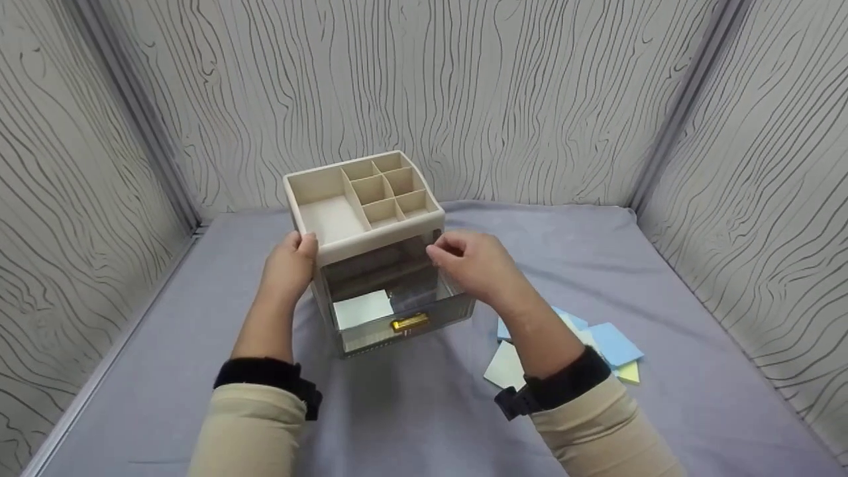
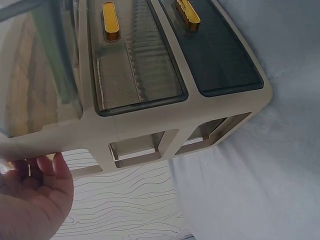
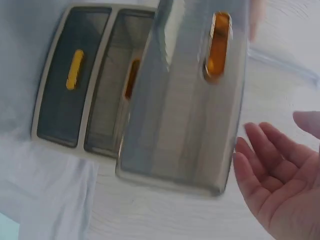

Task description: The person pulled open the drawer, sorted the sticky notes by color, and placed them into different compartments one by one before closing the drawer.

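Observation:
A cream desktop drawer organizer (image 1: 381,237) has an open top divided into compartments. Its clear upper drawer (image 3: 175,115) is pulled out, showing a gold handle (image 1: 411,322) and a white pad of paper (image 1: 363,309) inside. My left hand (image 1: 289,265) grips the organizer's left side, its fingers hooked at a side opening in the left wrist view. Above the drawer's right edge is my right hand (image 1: 480,268), its fingers loosely bent and holding nothing. In the right wrist view that right hand (image 3: 280,170) appears beside the drawer front; contact is unclear.
Right of the organizer, partly behind my right forearm, lies a pile of sticky note pads: blue (image 1: 613,343), pale green (image 1: 505,368) and yellow (image 1: 630,373). A grey cloth (image 1: 218,318) covers the table. Wood-patterned panels (image 1: 464,99) enclose the back and sides.

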Demonstrator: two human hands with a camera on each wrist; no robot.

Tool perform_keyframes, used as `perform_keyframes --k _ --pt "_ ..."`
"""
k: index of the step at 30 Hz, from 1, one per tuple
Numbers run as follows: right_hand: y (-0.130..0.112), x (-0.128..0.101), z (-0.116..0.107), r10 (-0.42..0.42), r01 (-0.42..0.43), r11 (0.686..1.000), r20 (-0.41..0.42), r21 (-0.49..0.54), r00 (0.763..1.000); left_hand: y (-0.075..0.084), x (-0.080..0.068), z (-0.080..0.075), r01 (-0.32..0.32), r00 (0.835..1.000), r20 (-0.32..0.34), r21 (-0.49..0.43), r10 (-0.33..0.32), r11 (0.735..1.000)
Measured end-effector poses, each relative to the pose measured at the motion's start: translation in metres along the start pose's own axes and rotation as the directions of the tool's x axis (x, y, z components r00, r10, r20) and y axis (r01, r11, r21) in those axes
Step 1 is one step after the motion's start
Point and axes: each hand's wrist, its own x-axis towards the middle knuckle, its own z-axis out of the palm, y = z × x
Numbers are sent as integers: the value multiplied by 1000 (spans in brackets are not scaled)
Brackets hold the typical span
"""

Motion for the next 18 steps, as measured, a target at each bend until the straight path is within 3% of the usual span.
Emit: perform_keyframes --k 4,9,18 --pt "16 -3 -16 45 -39 995 -66 88 997 -1 0 -1 0 1000 -4 -2 0 1000" --pt "50 -9 -34 124 -108 980 -92 165 988 -1 1 0 -9 1000 -7 -17 9 1000" --pt "117 -18 -45 319 -312 941 -39 130 947 -1 0 1 -5 1000 -11 -41 4 999"
